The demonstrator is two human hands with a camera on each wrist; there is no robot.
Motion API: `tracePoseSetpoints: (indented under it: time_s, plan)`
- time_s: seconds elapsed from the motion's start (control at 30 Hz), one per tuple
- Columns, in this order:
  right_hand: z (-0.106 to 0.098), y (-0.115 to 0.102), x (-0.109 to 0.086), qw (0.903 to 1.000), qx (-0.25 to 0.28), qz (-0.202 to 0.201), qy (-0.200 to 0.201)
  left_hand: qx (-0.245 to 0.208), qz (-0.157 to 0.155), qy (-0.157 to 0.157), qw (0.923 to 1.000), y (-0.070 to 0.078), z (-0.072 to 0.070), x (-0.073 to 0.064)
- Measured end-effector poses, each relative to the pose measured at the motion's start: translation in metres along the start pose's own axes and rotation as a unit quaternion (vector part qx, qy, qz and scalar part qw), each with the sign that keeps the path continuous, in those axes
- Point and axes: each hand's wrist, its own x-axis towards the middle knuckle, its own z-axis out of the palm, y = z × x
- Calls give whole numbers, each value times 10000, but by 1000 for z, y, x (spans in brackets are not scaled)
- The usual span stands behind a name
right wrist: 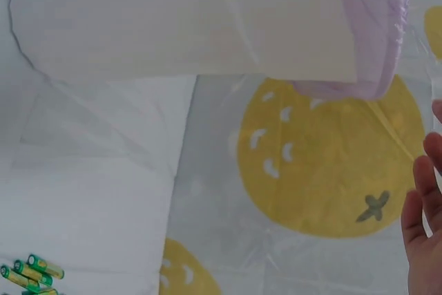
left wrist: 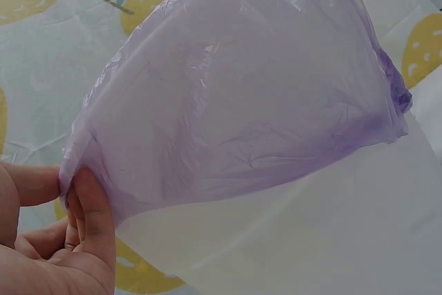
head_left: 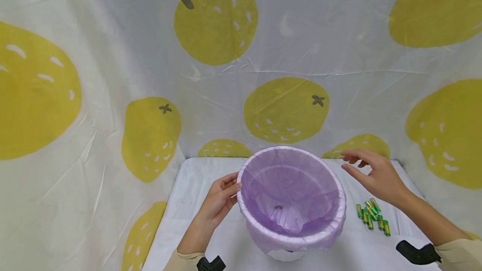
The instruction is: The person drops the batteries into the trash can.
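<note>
Left hand on a lined bin, right hand free beside it

I have a white bin (head_left: 287, 256) in front of me on the table (head_left: 226, 244), which is covered in white cloth. A thin purple bag (head_left: 263, 183) lines it, spread over the inside and folded out over the rim, so that it hangs partway down the outer wall. The bin's mouth faces up toward me, and the bag is creased and gathered at the bottom.

My left hand (head_left: 220, 200) pinches the rim at the bin's left side, thumb and curled fingers closed over the edge with the bag between them. My right hand (head_left: 376, 177) is raised on the other side, near the rim but apart from it; its fingers are loosely bent, the thumb is well away from them, and it holds nothing.

Nearer to me than that hand, just right of the bin, a small heap of green and yellow batteries (head_left: 372, 209) lies on the cloth. Behind and around the table hangs a pale curtain (head_left: 211, 112) printed with big yellow fruit. I wear beige sleeves (head_left: 457, 254), with a black device (head_left: 418, 253) at each wrist.
</note>
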Motion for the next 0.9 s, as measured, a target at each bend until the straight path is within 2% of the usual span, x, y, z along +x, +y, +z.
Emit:
tracePoseSetpoints:
  time_s: [0.47,0.7,0.9]
  plan:
    - [1,17,-23,9994,92,308,129,32,-18,81,10000,2,-5,-2]
    - [0,32,-51,9979,113,568,278,6,33,-70,10000,-1,-1,0]
    - [1,44,-76,9948,132,910,446,61,22,-16,10000,-1,0,0]
